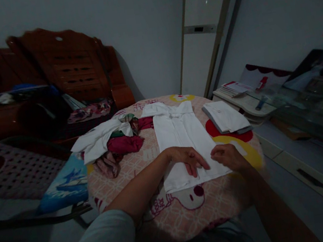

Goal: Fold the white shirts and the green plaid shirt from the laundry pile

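A white garment lies spread lengthwise on the round table, with a gathered waist or tie toward its far end; its exact kind is hard to make out. My left hand is over its near half, fingers spread and pointing down to the right, with nothing in them. At the garment's right edge is my right hand, its fingers curled together. Whether a bit of cloth is pinched between those fingertips cannot be seen.
A patterned pink cloth covers the table. On the left lies a heap of clothes, including a white piece and a dark red piece. Folded white clothing sits at the right. A glass-topped cabinet stands beyond it.
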Demonstrator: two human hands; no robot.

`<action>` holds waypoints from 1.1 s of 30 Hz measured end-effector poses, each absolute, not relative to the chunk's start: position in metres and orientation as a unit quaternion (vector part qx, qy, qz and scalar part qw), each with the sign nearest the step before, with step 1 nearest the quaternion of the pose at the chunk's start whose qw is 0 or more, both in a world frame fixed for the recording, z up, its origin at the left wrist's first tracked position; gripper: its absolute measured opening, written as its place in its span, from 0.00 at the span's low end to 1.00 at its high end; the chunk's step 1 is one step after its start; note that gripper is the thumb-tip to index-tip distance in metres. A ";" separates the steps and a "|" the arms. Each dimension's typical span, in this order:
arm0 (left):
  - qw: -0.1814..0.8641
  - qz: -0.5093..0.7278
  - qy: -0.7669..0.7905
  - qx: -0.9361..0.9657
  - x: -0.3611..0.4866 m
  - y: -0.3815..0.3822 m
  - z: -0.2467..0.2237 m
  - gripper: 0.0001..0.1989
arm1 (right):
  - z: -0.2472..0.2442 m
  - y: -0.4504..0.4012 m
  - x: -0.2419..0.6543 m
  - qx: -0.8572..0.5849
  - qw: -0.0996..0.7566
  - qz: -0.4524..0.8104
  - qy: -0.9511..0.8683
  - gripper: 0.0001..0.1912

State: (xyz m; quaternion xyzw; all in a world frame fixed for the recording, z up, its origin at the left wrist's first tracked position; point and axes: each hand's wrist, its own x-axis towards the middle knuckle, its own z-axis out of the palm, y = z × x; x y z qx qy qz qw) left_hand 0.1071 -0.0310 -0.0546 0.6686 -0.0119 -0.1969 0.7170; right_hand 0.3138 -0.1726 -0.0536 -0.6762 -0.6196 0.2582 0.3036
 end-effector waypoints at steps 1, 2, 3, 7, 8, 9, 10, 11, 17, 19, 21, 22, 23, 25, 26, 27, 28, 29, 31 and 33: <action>0.715 -0.203 -0.017 0.668 0.108 -0.032 -0.054 0.26 | -0.055 -0.171 0.310 -0.670 0.280 0.279 -0.629 0.09; 0.715 -0.203 -0.019 0.669 0.108 -0.033 -0.054 0.26 | -0.056 -0.171 0.307 -0.668 0.260 0.289 -0.635 0.07; 0.717 -0.195 -0.017 0.670 0.108 -0.032 -0.054 0.26 | -0.056 -0.170 0.305 -0.668 0.246 0.293 -0.638 0.06; 0.720 -0.056 0.059 0.689 0.102 -0.016 -0.059 0.22 | -0.047 -0.171 0.300 -0.671 0.239 0.326 -0.621 0.08; 0.703 -0.002 0.094 0.705 0.099 -0.009 -0.062 0.20 | -0.042 -0.170 0.298 -0.670 0.242 0.338 -0.615 0.09; 0.672 0.053 0.136 0.726 0.095 0.000 -0.064 0.17 | -0.038 -0.169 0.296 -0.668 0.246 0.347 -0.611 0.10; 0.626 0.107 0.184 0.750 0.091 0.008 -0.067 0.14 | -0.033 -0.167 0.293 -0.665 0.250 0.352 -0.610 0.10; 0.566 0.156 0.236 0.775 0.086 0.017 -0.069 0.12 | -0.029 -0.164 0.289 -0.658 0.253 0.355 -0.615 0.11; 0.255 0.266 0.387 0.845 0.059 0.048 -0.076 0.14 | -0.027 -0.143 0.260 -0.604 0.227 0.379 -0.663 0.07; 0.228 0.256 0.387 0.856 0.057 0.050 -0.078 0.15 | -0.035 -0.140 0.251 -0.591 0.212 0.374 -0.683 0.04; 0.210 0.246 0.373 0.869 0.059 0.049 -0.082 0.16 | -0.043 -0.141 0.245 -0.585 0.208 0.344 -0.704 0.03; 0.201 0.239 0.361 0.879 0.060 0.048 -0.083 0.17 | -0.046 -0.142 0.244 -0.583 0.209 0.331 -0.712 0.03; 0.193 0.230 0.349 0.888 0.062 0.048 -0.085 0.18 | -0.047 -0.143 0.244 -0.581 0.211 0.328 -0.714 0.03; 0.177 0.212 0.328 0.903 0.065 0.046 -0.089 0.20 | -0.046 -0.143 0.246 -0.573 0.212 0.358 -0.706 0.05; 0.171 0.204 0.322 0.909 0.067 0.046 -0.091 0.20 | -0.044 -0.141 0.247 -0.572 0.218 0.373 -0.697 0.06; 0.165 0.198 0.318 0.913 0.068 0.045 -0.093 0.21 | -0.040 -0.138 0.249 -0.574 0.231 0.379 -0.688 0.07; 0.160 0.194 0.315 0.915 0.068 0.045 -0.095 0.21 | -0.036 -0.132 0.251 -0.577 0.250 0.372 -0.682 0.08; 0.155 0.190 0.312 0.918 0.069 0.044 -0.096 0.21 | -0.032 -0.125 0.253 -0.579 0.272 0.354 -0.682 0.09; 0.147 0.183 0.306 0.922 0.069 0.043 -0.098 0.21 | -0.023 -0.105 0.257 -0.578 0.314 0.294 -0.693 0.09; 0.139 0.176 0.302 0.926 0.070 0.041 -0.097 0.22 | -0.017 -0.081 0.260 -0.588 0.330 0.241 -0.698 0.10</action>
